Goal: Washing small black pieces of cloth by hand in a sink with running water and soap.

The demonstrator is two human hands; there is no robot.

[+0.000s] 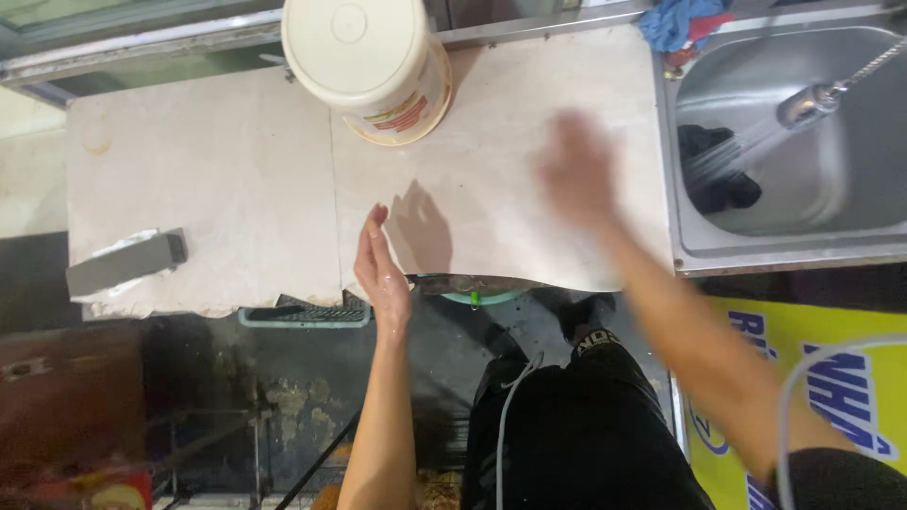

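My left hand [383, 267] is held edge-on over the front edge of a pale stone counter [236, 179], fingers straight and together, wet, with nothing in it. My right hand [578, 175] is blurred with motion above the counter's right part, fingers apart, empty, close to the steel sink [831, 227]. A cream plastic bucket [370, 64] with a lid stands on the counter at the back, beyond my left hand.
A sprayer tap [811, 104] runs water onto a dark cloth [716, 170] in the sink. A blue rag [682, 21] lies at the sink's back corner. A grey block [125, 263] rests on the counter's left front. A yellow printed sheet [831, 378] hangs below the sink.
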